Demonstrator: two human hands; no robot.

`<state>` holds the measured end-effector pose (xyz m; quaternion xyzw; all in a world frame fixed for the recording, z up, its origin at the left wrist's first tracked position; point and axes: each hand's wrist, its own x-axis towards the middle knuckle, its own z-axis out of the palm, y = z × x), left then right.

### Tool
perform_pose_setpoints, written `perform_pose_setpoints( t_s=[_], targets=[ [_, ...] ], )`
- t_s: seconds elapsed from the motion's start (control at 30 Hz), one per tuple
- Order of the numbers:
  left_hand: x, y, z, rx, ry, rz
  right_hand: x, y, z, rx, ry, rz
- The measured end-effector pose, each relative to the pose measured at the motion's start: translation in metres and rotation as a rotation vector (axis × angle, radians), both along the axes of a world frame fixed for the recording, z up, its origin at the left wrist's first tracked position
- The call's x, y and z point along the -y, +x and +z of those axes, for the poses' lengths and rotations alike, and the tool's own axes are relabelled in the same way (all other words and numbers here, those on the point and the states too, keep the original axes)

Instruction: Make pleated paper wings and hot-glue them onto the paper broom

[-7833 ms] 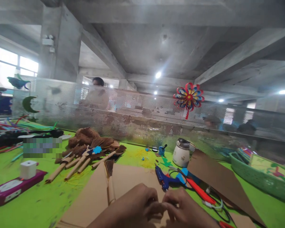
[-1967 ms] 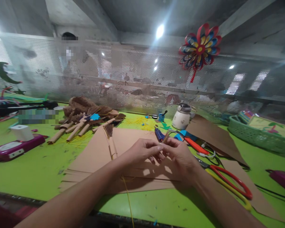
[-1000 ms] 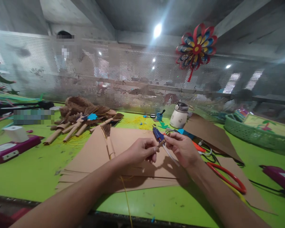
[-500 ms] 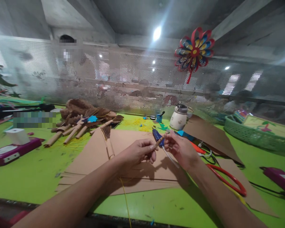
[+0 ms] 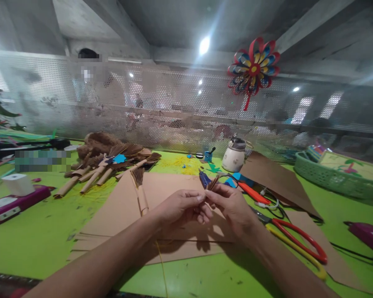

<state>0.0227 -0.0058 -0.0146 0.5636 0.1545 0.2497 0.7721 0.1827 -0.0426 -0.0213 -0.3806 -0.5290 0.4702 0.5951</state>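
Observation:
Over the brown paper sheets (image 5: 170,186), my left hand (image 5: 186,207) and my right hand (image 5: 228,205) meet with their fingers closed. Both pinch a small brown paper piece (image 5: 213,183), whose fringed end fans out above my right fingers; its lower end is hidden by my fingertips. A rolled paper tube with a fringed top (image 5: 141,192) lies on the sheets left of my hands. Just behind my right hand is a blue glue gun (image 5: 204,179), partly covered.
More fringed tubes (image 5: 96,174) lie at the left, near a purple power strip (image 5: 21,203). Scissors with red and yellow handles (image 5: 298,238), a white flask (image 5: 233,156) and a green basket (image 5: 338,176) are at the right. A paper flower (image 5: 254,69) hangs above.
My hands have come closer together. The brown piece now shows a fanned fringe instead of a thin stick shape. More of the scissors shows beside my right arm.

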Motion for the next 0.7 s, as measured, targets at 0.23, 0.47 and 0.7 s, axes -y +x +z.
perform_pose_setpoints(
  t_s=[0.23,0.47,0.7],
  targets=[
    [-0.003,-0.003,0.007,-0.310,0.368,0.222,-0.001,0.004,0.000,0.108,-0.013,-0.039],
    [-0.006,-0.007,0.003,-0.365,0.382,0.266,-0.002,0.003,-0.002,0.119,-0.032,-0.001],
    [-0.013,-0.003,-0.007,-0.107,0.055,0.254,-0.004,0.003,-0.006,0.143,-0.021,-0.142]
  ],
)
